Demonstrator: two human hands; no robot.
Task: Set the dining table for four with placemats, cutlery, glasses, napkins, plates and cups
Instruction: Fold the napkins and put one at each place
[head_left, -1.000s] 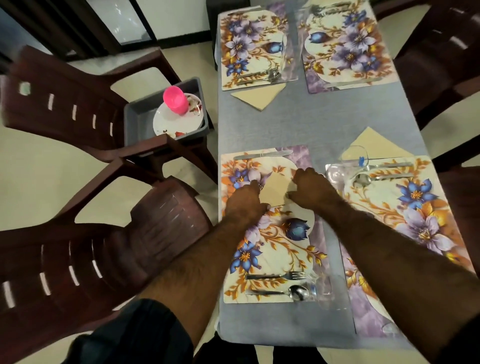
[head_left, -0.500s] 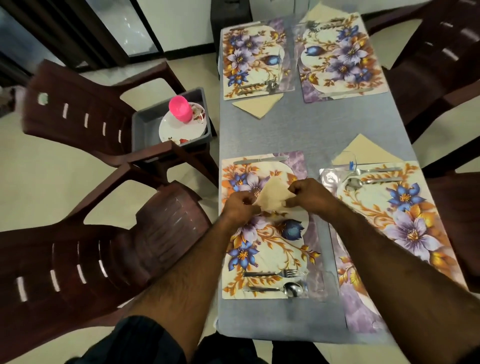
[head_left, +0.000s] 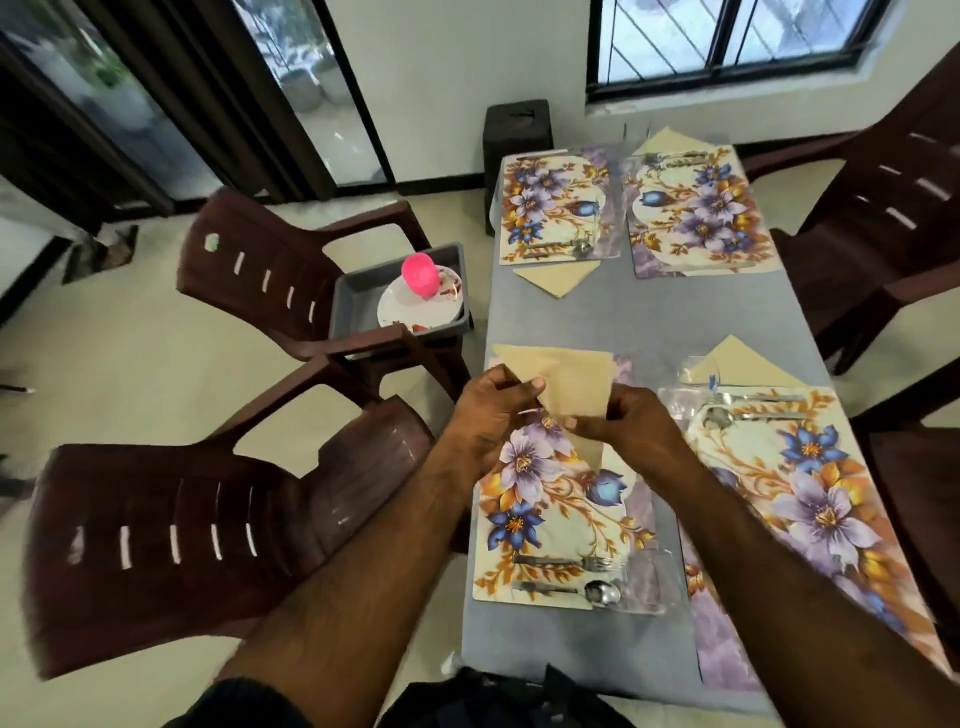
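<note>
A beige paper napkin (head_left: 566, 382) hangs unfolded above the near-left floral placemat (head_left: 556, 514). My left hand (head_left: 488, 410) pinches its left edge and my right hand (head_left: 634, 426) grips its right side. A fork (head_left: 563, 561) and spoon (head_left: 587, 592) lie at that mat's near end. Three other floral placemats lie on the grey table (head_left: 623, 317): near right (head_left: 810, 499), far left (head_left: 553, 208) and far right (head_left: 696, 213). Folded napkins lie by the near-right mat (head_left: 737, 364) and the far-left mat (head_left: 556, 275). A pink cup (head_left: 421, 275) stands on white plates (head_left: 415, 306) in a grey bin (head_left: 358, 291).
The grey bin rests on the seat of a brown plastic chair (head_left: 291, 280) left of the table. Another brown chair (head_left: 208, 530) stands nearer me on the left, and one more (head_left: 893, 208) on the right. A dark stool (head_left: 517, 130) stands at the table's far end.
Both hands have lifted the napkin off the near-left placemat and opened it out wider. My view has tilted upward, showing more of the room.
</note>
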